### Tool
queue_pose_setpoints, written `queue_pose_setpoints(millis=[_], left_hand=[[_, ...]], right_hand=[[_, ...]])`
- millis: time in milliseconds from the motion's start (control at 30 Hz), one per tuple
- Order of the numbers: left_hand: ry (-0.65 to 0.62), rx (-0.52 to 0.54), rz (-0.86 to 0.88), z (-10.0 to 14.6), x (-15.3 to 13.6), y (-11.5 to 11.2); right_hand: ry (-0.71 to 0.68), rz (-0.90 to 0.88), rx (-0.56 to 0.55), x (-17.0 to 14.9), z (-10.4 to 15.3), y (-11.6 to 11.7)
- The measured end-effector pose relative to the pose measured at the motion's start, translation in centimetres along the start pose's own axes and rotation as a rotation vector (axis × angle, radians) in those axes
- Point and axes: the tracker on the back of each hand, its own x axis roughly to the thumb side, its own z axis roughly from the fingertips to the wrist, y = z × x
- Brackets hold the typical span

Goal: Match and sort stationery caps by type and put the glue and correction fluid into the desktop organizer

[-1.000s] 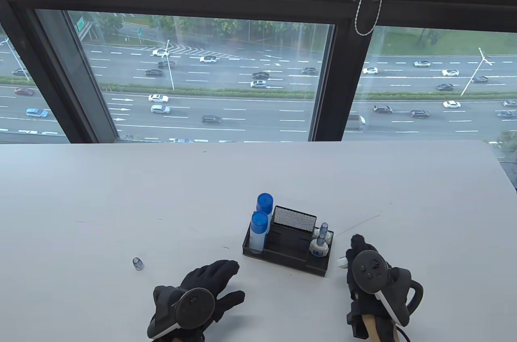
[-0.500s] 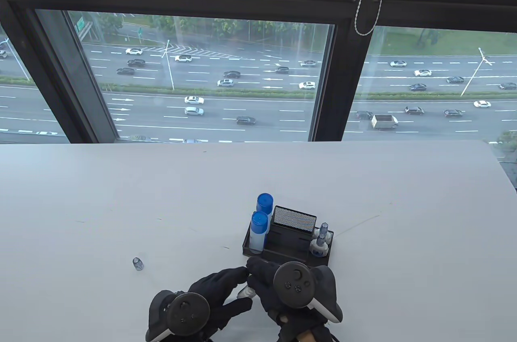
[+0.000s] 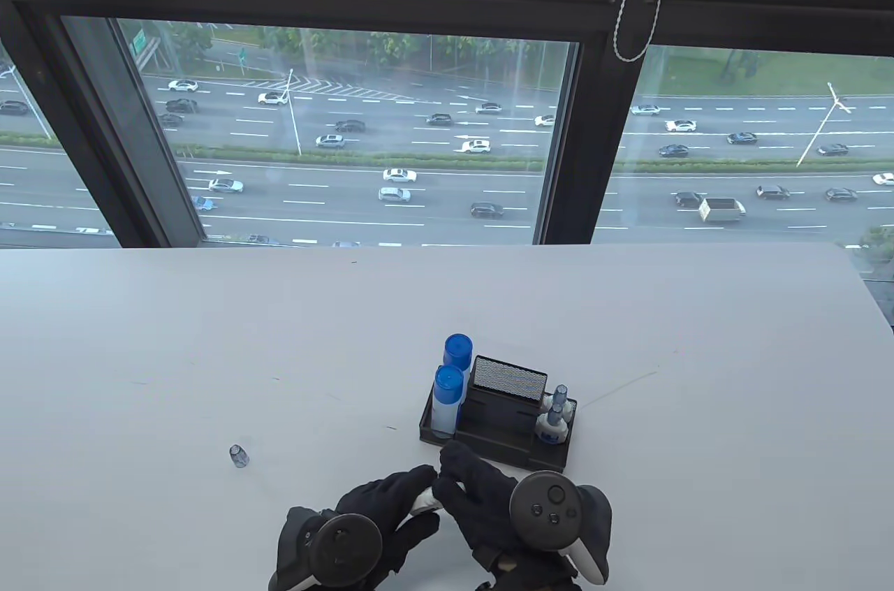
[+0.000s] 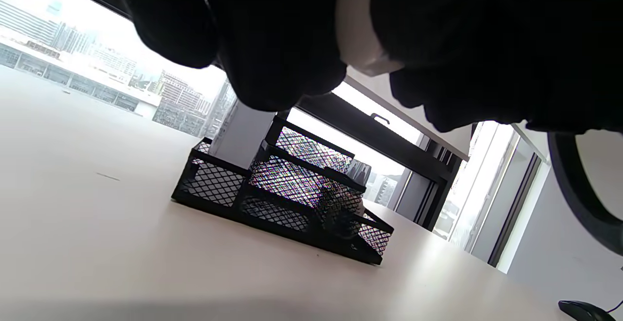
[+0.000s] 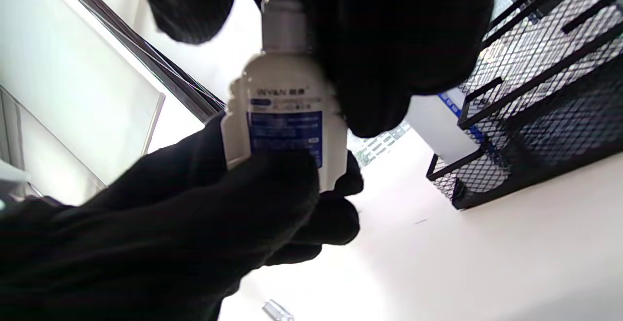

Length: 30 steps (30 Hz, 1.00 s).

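A white correction fluid bottle [image 3: 424, 501] with a blue label [image 5: 286, 133] is held between both hands just in front of the black mesh organizer [image 3: 489, 443]. My left hand [image 3: 398, 497] grips its body from below, fingers [image 5: 253, 199] wrapped round the label. My right hand [image 3: 466, 483] holds the bottle's upper part near the grey nozzle [image 5: 282, 14]. Two blue-capped glue sticks [image 3: 448, 387] stand in the organizer's left compartment. Two capped correction fluid bottles [image 3: 554, 422] stand in its right compartment. A small loose cap [image 3: 239, 456] lies on the table to the left.
The white table [image 3: 209, 339] runs back to a large window. The organizer's middle mesh compartments [image 4: 292, 184] lie directly behind the hands. A dark computer mouse [image 4: 584, 310] shows at the far edge of the left wrist view.
My right hand carried the bottle from the right of the organizer leftward to meet my left hand. Both hands now hold it and have shifted slightly right.
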Motion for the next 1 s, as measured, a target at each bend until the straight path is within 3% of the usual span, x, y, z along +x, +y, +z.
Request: queue_pose_setpoints(millis=[233, 333, 433, 667, 800, 867, 1000], left_hand=[[0.082, 0.059, 0.157, 0.1, -1.9, 1.1], [0.098, 0.081, 0.295, 0.2, -1.9, 1.2], [0.075, 0.010, 0.341, 0.0, -1.2, 0.7], [0.060, -0.019, 0.147, 0.1, -0.4, 0.0], [0.091, -0.089, -0.067, -0.1, 0.4, -0.3], [0.080, -0.047, -0.127, 0.0, 0.7, -0.4], [0.059, -0.027, -0.231, 0.3, 1.5, -0.2]], right_hand=[[0.000, -0.075, -0.027, -1.7, -0.1, -0.4], [0.012, -0.091, 0.092, -2.0, -0.4, 1.1], [-0.006, -0.052, 0.157, -1.5, -0.4, 2.8], [0.031, 0.018, 0.131, -1.3, -0.1, 3.6], [0.014, 0.274, 0.013, -0.2, 0.4, 3.5], [0.002, 0.344, -0.012, 0.2, 0.6, 3.5], [-0.011, 0.184, 0.018, -0.4, 0.4, 3.6]])
